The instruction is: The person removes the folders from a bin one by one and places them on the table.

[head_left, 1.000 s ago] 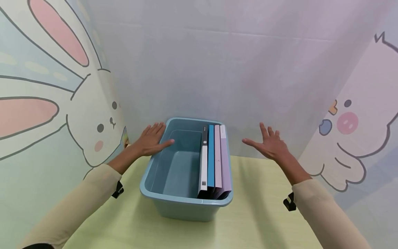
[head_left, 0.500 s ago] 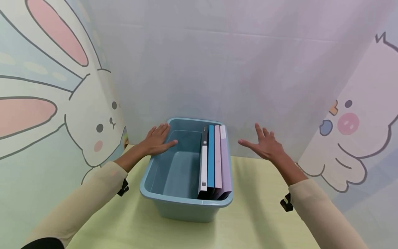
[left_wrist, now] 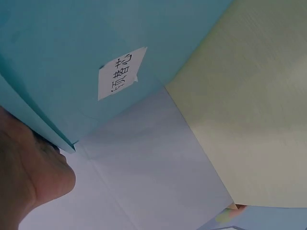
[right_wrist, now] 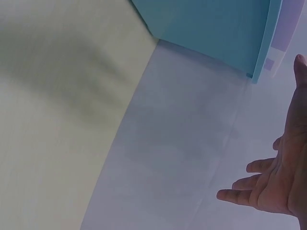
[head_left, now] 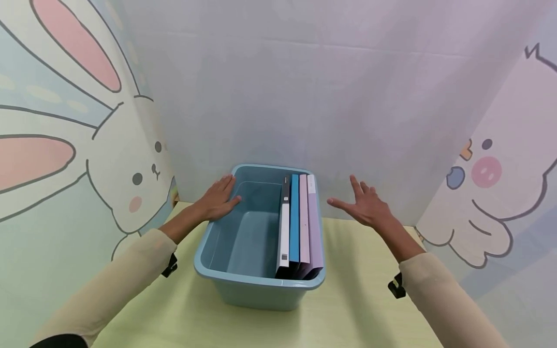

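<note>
A blue-grey plastic bin (head_left: 250, 279) stands on the table against the back wall. Several binders stand on edge along its right side: a black-and-white binder (head_left: 285, 232), a blue binder (head_left: 294, 217), a pink binder (head_left: 304, 217) and a lilac binder (head_left: 314, 227). At the bin's far left rim is my left hand (head_left: 216, 199), fingers extended and thumb reaching over the rim; whether it touches is unclear. My right hand (head_left: 370, 205) hovers apart from the bin on its right, fingers spread, holding nothing. A handwritten white label (left_wrist: 122, 74) shows on the bin's outer wall in the left wrist view.
The pale yellow table (head_left: 365, 290) extends in front of the bin and to both sides. A plain pale curtain-like wall (head_left: 304, 96) rises close behind it. Side panels with a cartoon rabbit (head_left: 135, 169) and another white cartoon figure (head_left: 500, 203) flank the table.
My right hand has drifted left, closer to the bin. The left hand has shifted slightly right and nearer along the rim. Bin and binders look unmoved.
</note>
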The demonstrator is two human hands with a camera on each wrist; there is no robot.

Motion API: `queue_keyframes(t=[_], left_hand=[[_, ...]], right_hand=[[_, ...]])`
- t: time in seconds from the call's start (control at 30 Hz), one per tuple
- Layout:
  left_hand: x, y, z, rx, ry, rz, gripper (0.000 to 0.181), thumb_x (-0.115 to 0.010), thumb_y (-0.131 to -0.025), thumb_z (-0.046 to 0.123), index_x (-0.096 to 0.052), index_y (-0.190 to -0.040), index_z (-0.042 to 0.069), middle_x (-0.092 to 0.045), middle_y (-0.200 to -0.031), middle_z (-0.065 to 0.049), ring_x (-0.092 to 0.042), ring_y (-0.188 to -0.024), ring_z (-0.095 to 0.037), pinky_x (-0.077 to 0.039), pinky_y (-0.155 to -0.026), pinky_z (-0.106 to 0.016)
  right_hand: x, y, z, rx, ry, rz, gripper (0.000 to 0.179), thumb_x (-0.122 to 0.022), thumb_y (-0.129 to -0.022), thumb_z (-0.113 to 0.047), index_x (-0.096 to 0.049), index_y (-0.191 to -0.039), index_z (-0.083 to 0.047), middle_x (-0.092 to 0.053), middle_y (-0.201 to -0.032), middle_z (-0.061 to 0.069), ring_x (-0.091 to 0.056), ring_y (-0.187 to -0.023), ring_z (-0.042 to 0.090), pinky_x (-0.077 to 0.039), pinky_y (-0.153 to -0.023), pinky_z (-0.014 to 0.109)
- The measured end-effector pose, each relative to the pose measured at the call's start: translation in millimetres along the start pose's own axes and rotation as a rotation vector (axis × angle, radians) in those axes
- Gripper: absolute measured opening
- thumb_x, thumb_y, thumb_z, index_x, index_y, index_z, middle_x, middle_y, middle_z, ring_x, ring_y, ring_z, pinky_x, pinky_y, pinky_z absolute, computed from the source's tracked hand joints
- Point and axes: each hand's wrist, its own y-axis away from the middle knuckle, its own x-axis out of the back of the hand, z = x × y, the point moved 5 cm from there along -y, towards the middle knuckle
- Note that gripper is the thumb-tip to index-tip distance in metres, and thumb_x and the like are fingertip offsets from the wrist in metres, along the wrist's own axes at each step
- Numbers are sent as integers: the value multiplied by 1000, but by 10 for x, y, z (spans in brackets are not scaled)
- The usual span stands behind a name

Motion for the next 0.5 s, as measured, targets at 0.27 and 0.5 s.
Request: queue_keyframes(t=[0.27,0.5], left_hand=[[-8,-48,16,-6,-33,-81,81,-42,-120,31,-5,-173,-18,-1,-185,-38,-1,-176,-55,-5,-143,-67],[9,-37,66,25,27,-94,83,-43,-120,32,-4,-173,-17,2,-185,-37,2,-175,-55,-2,-143,-67]], right_hand=[[-34,-3,-65,13,-2,1,125,-50,-98,-90,4,-183,-15,-9,-187,34,-10,-169,68,-33,-121,90],[-62,-29,-93,13,-12,2,123,-48,-99,-90,3,-183,-16,-11,-186,34,-16,-168,67,-33,-122,89]])
